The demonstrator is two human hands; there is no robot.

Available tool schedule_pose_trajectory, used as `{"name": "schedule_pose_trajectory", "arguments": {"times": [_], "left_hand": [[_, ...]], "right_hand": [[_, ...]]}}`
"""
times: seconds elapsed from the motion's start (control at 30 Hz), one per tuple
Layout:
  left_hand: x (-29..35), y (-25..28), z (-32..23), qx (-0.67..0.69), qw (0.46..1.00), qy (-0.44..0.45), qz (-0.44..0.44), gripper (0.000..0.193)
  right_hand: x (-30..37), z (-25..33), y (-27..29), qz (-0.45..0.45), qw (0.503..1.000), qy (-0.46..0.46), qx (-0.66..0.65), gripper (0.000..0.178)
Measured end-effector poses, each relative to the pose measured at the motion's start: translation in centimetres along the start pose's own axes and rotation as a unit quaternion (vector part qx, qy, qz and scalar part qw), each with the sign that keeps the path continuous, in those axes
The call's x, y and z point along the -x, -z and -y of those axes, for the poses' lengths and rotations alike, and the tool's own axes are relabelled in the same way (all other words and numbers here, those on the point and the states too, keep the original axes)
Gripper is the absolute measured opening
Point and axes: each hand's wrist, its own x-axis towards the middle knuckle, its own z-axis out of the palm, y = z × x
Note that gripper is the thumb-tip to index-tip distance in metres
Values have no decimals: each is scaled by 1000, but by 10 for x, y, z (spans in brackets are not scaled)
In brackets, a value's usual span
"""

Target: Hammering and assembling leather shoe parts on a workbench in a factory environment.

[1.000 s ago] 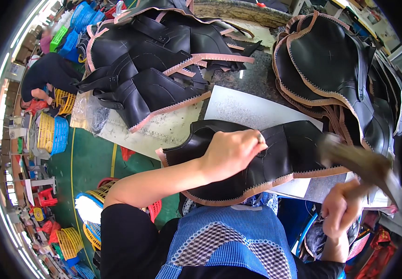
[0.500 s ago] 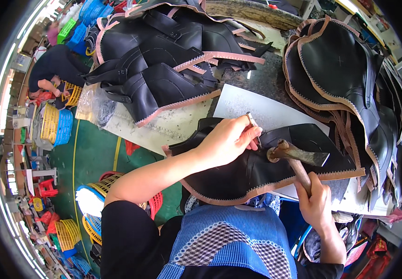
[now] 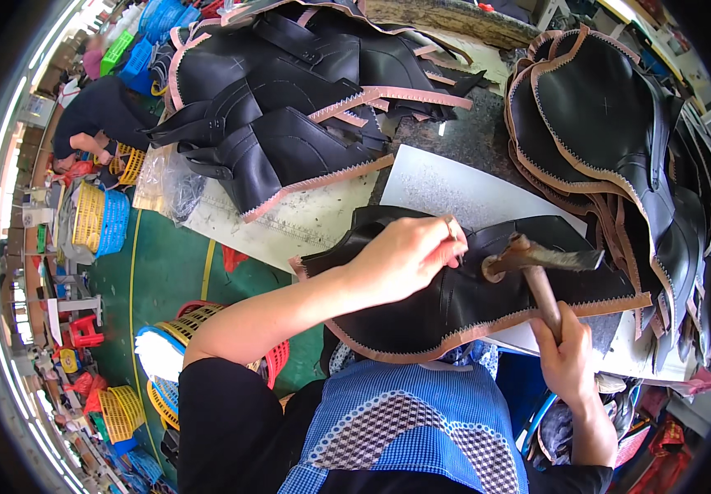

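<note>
A black leather piece [image 3: 388, 321] with a tan zigzag-stitched edge lies in front of me over a white board [image 3: 429, 185]. My left hand [image 3: 409, 257] is closed in a pinch on a slim metal punch [image 3: 453, 227], held over the middle of the leather. The fingers hide most of the punch, and I cannot tell whether its tip touches the leather. My right hand [image 3: 568, 350] grips the wooden handle of a hammer [image 3: 543, 300]. The worn metal head hangs just right of my left fingers, apart from the punch.
A heap of black leather pieces [image 3: 281, 107] covers the table's far left. More edged pieces [image 3: 602, 107] are stacked at the right. Clear plastic bags [image 3: 178, 185] lie at the left table edge. Baskets [image 3: 88, 216] stand on the green floor, near a crouching person [image 3: 100, 119].
The hammer and my right hand have shifted right, away from the punch. My left hand has moved slightly right, and less of the punch shows above the fingers.
</note>
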Motion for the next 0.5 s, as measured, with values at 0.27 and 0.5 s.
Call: {"name": "schedule_pose_trajectory", "arguments": {"times": [0.27,0.5], "left_hand": [[8,-18,-19,-291,929,-208,-94,15],[4,-12,2,24,994,62,-89,20]], "right_hand": [[15,11,11,-90,969,211,-95,14],[-1,1,5,-84,985,57,-138,23]]}}
